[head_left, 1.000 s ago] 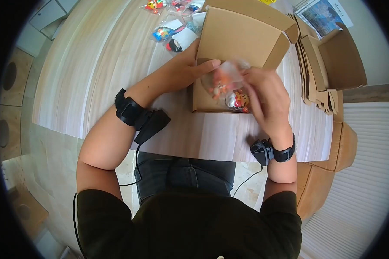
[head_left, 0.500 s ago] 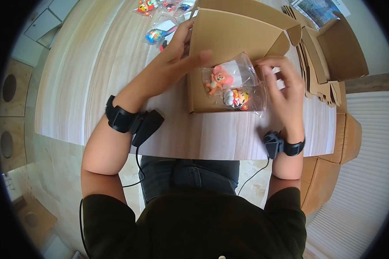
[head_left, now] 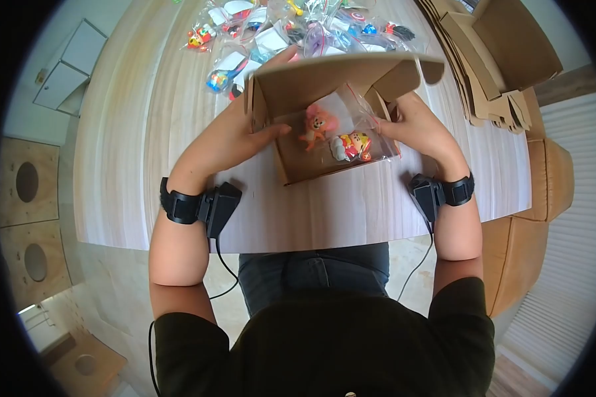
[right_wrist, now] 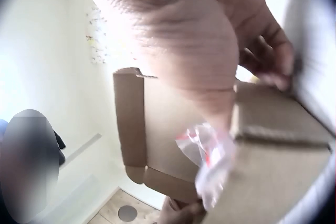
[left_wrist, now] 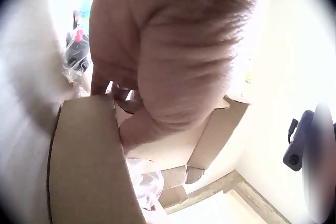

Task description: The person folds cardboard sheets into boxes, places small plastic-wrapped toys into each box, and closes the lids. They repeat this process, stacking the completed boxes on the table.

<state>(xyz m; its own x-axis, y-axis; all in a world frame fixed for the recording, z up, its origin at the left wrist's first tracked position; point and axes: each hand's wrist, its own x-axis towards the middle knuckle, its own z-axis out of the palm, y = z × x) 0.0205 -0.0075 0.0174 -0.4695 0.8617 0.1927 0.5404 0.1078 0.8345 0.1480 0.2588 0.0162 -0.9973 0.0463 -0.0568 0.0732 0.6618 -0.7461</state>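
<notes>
A brown cardboard box (head_left: 338, 71) stands in front of me, its lid raised. Two figurines in clear plastic bags lie inside: an orange mouse with pink ears (head_left: 319, 122) and a small red, yellow and white figure (head_left: 351, 147). My left hand (head_left: 235, 149) grips the box's left wall, thumb on the inner side. On the other side, my right hand (head_left: 422, 129) holds the right wall, thumb inside beside the bag edge. The right wrist view shows crumpled clear bag (right_wrist: 212, 161) near that thumb; in the left wrist view the side wall (left_wrist: 89, 155) stands below the left hand.
Several bagged figurines (head_left: 271, 40) are spread across the back of the table (head_left: 132, 159). Flattened cardboard boxes (head_left: 473, 79) are stacked at the right, with an open box (head_left: 510, 46) on top. A tan leather seat (head_left: 549, 178) stands past the right edge.
My right hand has let go of the mouse's bag and moved to the box's right wall. The box has turned slightly, and its lid now leans toward me. The head view takes in more bagged figurines.
</notes>
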